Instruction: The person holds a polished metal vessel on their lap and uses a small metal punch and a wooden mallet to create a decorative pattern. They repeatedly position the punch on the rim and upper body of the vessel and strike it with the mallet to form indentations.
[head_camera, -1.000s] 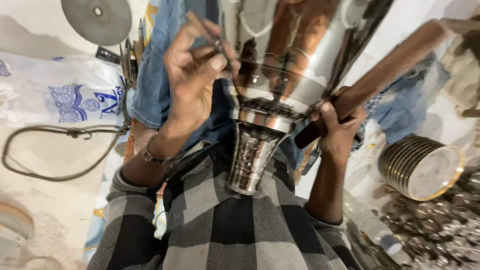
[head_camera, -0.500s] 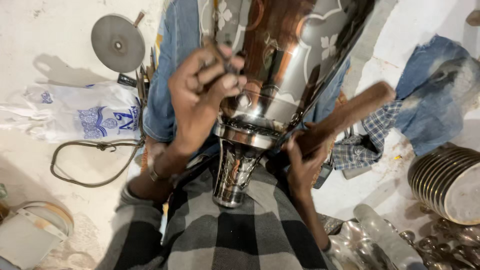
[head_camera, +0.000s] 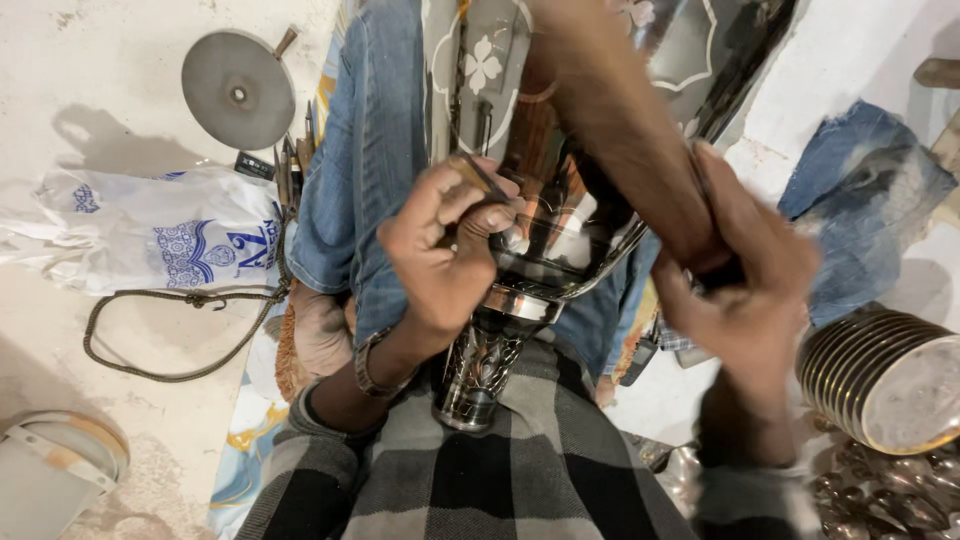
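Off to my left on the pale floor lie a round grey metal disc with a short handle (head_camera: 238, 88), a crumpled white plastic bag with blue print (head_camera: 165, 235) and a loop of dark cord (head_camera: 175, 335); none of them is in my way. My left hand (head_camera: 445, 250) is pinched tight around a thin dark metal punch (head_camera: 482, 178), its tip set against the big polished engraved metal vase (head_camera: 560, 230) that rests on my lap, its narrow patterned foot pointing at my checked shirt. If that tip skates on the shiny curve, I judge it would scratch the finish or jab my knuckles. My right hand (head_camera: 745, 300) is closed around a brown wooden mallet handle (head_camera: 640, 150), blurred in the frame. A badly aimed blow could land on my left fingers. The stack of round silver plates (head_camera: 885, 375) sits near my right elbow; a wide swing might knock it.
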